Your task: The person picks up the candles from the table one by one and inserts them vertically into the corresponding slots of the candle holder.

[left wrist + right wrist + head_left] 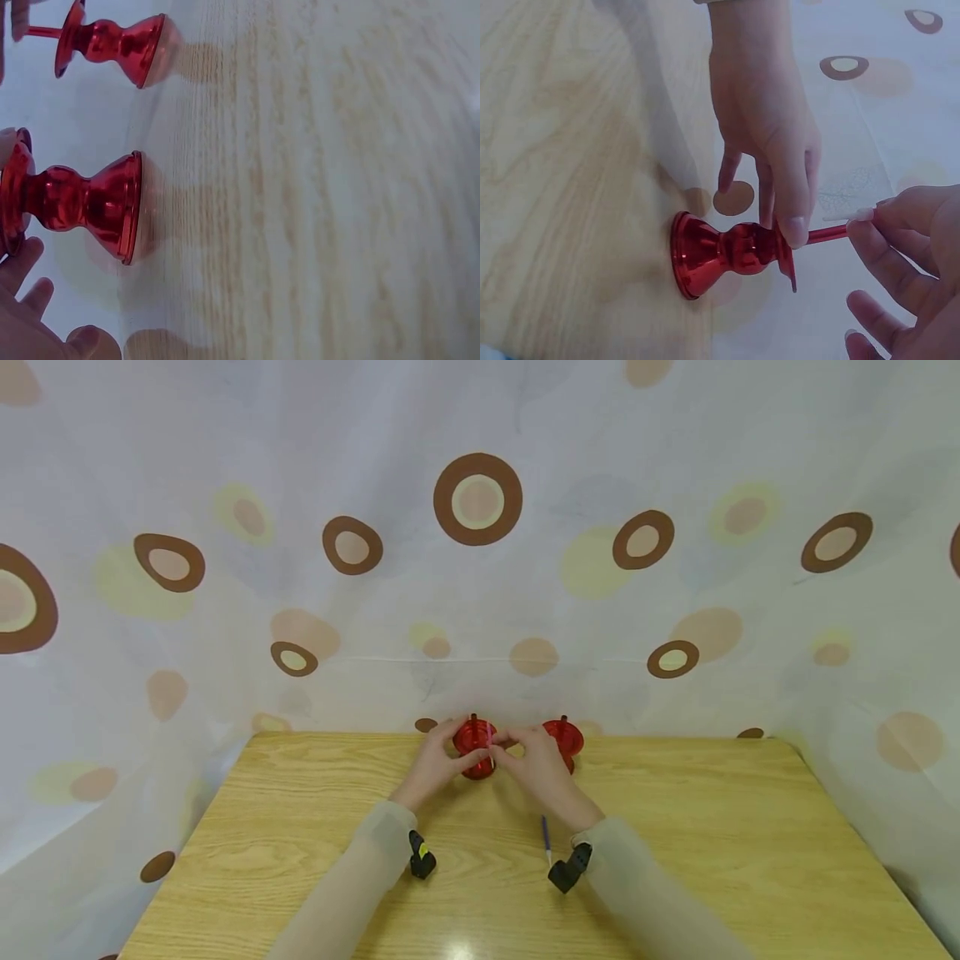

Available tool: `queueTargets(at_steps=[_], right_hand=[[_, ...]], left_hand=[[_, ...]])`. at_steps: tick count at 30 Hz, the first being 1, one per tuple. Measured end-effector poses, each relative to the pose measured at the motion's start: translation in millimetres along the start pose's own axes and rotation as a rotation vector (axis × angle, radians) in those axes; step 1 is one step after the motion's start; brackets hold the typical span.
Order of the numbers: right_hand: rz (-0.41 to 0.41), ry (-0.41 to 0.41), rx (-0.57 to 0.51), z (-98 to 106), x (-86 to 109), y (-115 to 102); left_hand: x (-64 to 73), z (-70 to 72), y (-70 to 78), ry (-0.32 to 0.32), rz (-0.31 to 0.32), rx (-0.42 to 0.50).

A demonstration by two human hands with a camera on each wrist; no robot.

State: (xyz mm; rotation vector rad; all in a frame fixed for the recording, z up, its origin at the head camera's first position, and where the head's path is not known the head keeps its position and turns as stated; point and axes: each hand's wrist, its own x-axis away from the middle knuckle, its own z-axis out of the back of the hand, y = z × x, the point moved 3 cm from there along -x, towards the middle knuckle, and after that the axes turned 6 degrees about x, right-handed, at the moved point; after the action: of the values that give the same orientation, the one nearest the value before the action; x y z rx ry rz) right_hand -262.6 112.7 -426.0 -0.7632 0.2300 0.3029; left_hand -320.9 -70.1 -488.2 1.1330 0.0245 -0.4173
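My left hand [435, 764] grips the upper dish of a shiny red candle holder [742, 247], thumb and fingers at its rim. This holder stands upright on the table, with a thin red rod rising from its dish. Beside that rod, my right hand [540, 768] pinches a thin pink stick [489, 731] with a white end between thumb and fingertips. The white end [838, 217] shows close to the rod in the right wrist view. A second matching red candle holder [570, 739] stands to the right, partly hidden behind my right hand.
A thin blue stick [546, 833] with a white end lies on the wooden table [712, 835], near my right wrist. Behind the table's far edge hangs a pale cloth [480, 602] with brown ring patterns. Both wrists carry small black cameras.
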Motion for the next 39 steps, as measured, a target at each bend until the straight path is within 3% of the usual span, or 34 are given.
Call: queueTargets(at_steps=[9,16,32,39], right_hand=[[0.062,-0.028,-0.036,4.9,-24.6,-6.3],[0.034,-0.061,-0.056,9.9,-38.1,-13.0],[0.051,-0.022,-0.091,13.0,-62.5,-21.8],[0.021,-0.031,-0.110,11.1,-67.6,-20.9]], left_hand=[[-0.1,1.0,-2.9,-0.001,0.025,-0.003],[-1.7,1.7,-0.4,0.004,-0.004,-0.006],[-0.9,2.3,0.1,-0.014,0.015,-0.029],[0.5,2.9,-0.8,-0.024,0.018,-0.036]])
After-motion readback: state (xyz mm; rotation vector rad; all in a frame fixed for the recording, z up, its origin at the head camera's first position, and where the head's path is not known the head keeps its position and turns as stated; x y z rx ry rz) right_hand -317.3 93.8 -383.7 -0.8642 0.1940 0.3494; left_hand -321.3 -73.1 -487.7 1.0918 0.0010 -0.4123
